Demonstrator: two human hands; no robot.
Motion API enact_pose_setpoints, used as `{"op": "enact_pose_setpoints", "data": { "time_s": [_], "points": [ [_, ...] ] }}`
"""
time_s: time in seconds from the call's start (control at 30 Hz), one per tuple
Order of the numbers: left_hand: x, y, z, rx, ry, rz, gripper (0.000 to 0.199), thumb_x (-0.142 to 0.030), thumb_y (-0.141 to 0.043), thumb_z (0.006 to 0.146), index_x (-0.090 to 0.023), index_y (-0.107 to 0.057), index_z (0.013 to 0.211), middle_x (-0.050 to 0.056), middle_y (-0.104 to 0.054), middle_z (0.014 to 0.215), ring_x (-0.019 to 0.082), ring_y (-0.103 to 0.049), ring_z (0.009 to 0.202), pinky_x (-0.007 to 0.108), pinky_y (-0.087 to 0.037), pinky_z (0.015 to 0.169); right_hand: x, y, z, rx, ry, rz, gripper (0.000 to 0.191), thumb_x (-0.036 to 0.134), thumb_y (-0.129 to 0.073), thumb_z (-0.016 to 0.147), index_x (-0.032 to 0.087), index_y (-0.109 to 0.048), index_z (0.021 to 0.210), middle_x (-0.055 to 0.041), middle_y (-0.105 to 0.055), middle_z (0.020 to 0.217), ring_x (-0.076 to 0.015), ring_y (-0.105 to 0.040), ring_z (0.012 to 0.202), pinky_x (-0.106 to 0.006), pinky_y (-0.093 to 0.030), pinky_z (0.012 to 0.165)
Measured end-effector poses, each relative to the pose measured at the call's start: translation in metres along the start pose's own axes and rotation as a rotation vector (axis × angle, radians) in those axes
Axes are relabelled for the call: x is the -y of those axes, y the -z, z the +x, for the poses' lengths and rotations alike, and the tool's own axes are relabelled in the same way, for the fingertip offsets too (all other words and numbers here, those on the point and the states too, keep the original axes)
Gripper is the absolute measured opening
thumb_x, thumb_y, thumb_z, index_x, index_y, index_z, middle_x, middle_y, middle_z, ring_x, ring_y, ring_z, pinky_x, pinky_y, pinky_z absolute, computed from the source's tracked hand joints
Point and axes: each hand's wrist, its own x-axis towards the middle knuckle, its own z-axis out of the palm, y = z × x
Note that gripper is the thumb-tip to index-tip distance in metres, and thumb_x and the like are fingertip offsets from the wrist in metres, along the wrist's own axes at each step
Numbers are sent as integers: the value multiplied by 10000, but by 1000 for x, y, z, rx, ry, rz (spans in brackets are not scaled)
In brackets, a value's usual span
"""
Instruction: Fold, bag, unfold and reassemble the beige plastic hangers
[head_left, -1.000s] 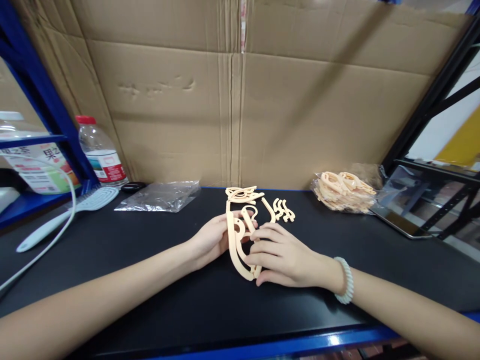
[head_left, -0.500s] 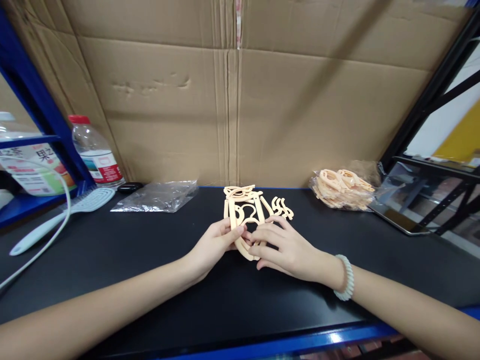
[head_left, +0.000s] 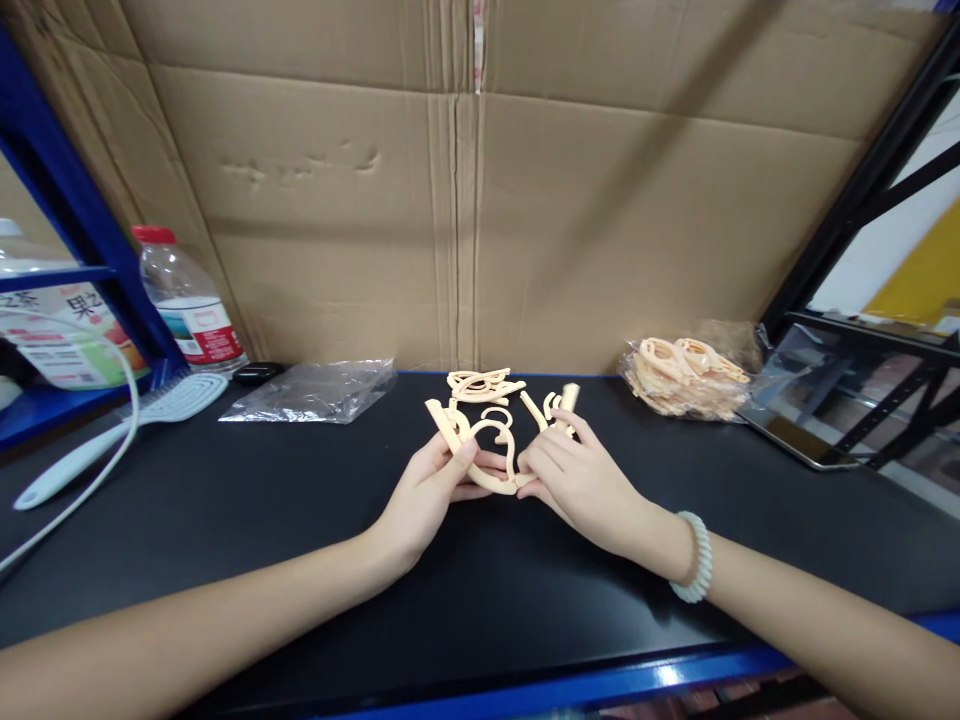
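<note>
A cream plastic folding clothes hanger (head_left: 495, 485) is held just above the black tabletop, its two arms spread in a wide V around an inner loop. My left hand (head_left: 416, 500) is closed on the left arm, thumb on top and fingers behind. The right arm is gripped by my right hand (head_left: 589, 475), which hides most of it; only its tip sticks out above the fingers. The joint shows between both hands. Beyond it lie a loose hook (head_left: 496, 413) and a pile of cream hanger parts (head_left: 484, 385). Several small curved hooks (head_left: 551, 402) are partly hidden behind my right hand.
On the left are a pale blue hairbrush (head_left: 184, 400), a white cable (head_left: 135, 420), a red-capped bottle (head_left: 191, 310) and a flat clear bag (head_left: 311, 390). A bag of cream parts (head_left: 679, 380) lies right, beside a dark tablet-like panel (head_left: 795, 440). Cardboard (head_left: 600, 230) stands behind.
The hanger's arms have swung from nearly parallel to spread apart. My right hand has turned and moved slightly outward with the right arm; my left hand keeps its grip.
</note>
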Motion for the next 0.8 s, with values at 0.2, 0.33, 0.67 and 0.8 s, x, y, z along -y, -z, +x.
{"op": "enact_pose_setpoints", "data": {
  "time_s": [0.2,0.33,0.67,0.8],
  "points": [
    [-1,-2,-1,-9,9,-6,271,-412,-578,878,-143,-542,878,80,-750,809,225,-720,765,408,-555,798,2,-1,-2,37,39,14,242,232,-419,974,177,-536,770,-1,-577,687,-151,-494,711,-376,-357,908],
    [-5,-3,-1,-79,68,-59,204,-314,-528,913,-137,-535,812,69,-740,733,203,-716,696,368,-569,743,2,3,-3,-61,109,-19,240,151,-437,955,176,-531,736,6,-578,668,-135,-507,700,-321,-350,802],
    [-5,-1,-1,-94,77,-74,205,-327,-528,913,-146,-507,820,62,-733,698,219,-724,697,355,-560,739,-33,-1,-11,-250,-137,254,124,149,-519,911,209,-516,1019,-14,-645,823,-150,-572,750,-464,-361,980],
    [-5,0,1,-95,70,-68,196,-324,-515,921,-146,-507,837,58,-733,702,217,-724,698,355,-561,729,-38,-12,-9,-60,-110,252,158,129,-476,921,221,-553,1025,-51,-655,976,-207,-558,1067,-539,-259,1073]
  ]
}}
